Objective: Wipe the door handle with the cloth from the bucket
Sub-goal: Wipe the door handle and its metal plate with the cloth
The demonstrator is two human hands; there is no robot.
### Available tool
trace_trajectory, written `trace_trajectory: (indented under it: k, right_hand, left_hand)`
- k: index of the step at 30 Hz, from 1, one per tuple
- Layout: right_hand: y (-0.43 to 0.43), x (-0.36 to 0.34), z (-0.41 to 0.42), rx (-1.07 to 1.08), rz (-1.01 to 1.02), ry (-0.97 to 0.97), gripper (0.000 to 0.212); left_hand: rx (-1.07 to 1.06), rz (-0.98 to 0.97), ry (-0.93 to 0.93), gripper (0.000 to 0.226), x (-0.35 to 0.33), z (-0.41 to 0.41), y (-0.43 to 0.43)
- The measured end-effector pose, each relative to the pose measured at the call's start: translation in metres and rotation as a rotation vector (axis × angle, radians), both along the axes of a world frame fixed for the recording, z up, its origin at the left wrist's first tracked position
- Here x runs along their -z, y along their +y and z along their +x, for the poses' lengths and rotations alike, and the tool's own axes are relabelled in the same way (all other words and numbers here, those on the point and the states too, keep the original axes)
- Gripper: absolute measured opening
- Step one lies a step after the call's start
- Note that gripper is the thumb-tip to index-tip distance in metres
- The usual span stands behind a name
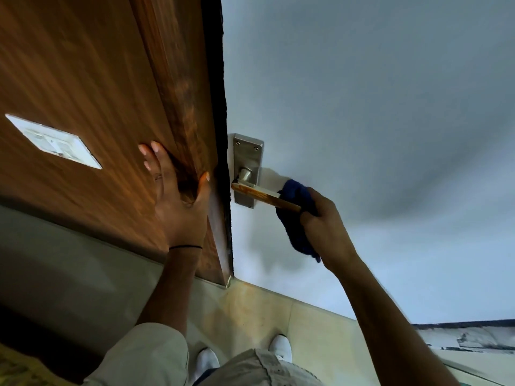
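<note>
The door handle is a lever with a wooden-toned top, fixed on a metal backplate on the pale door. A dark blue cloth is wrapped around the lever's free end. My right hand is shut on the cloth and presses it against the lever. My left hand lies flat with fingers spread on the brown wooden frame left of the door, holding nothing. No bucket is in view.
A white switch plate sits on the wooden panel at the left. Below are a beige tiled floor, my two white shoes and my light trouser legs. A dark gap runs between frame and door.
</note>
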State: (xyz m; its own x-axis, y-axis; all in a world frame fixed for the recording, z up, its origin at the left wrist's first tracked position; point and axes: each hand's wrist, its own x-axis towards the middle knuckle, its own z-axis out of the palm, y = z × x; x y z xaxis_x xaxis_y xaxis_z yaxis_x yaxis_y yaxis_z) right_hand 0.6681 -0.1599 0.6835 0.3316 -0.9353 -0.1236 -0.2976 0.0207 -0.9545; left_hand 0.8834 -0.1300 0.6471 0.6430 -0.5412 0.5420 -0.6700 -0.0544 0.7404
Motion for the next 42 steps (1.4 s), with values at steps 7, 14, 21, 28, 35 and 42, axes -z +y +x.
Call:
trace_trajectory:
  k: [7, 14, 21, 28, 35, 42]
  right_hand:
    - [-0.004, -0.026, 0.028, -0.144, -0.595, 0.756, 0.037]
    - [0.011, 0.0, 0.028, -0.096, -0.798, 0.724, 0.062]
    - [0.012, 0.007, -0.021, 0.01, -0.391, 0.246, 0.037]
    - [0.052, 0.069, -0.022, 0.281, 0.396, -0.223, 0.036]
    - [0.054, 0.063, 0.021, 0.192, 0.524, -0.464, 0.034]
    - [0.052, 0.055, 0.062, 0.15, 0.022, 0.082, 0.017]
  left_hand:
    - [-0.129, 0.065, -0.088, 0.084, 0.0, -0.006, -0.001]
    - [-0.136, 0.081, -0.128, 0.084, 0.003, -0.001, -0.001]
    - [-0.126, 0.1, -0.101, 0.085, 0.005, 0.0, 0.0]
    - [-0.043, 0.165, -0.061, 0.088, 0.011, 0.013, 0.016]
    - [0.145, 0.164, 0.535, 0.03, 0.03, -0.019, 0.052]
    - [0.711, 0.401, 1.371, 0.061, 0.055, -0.015, 0.063]
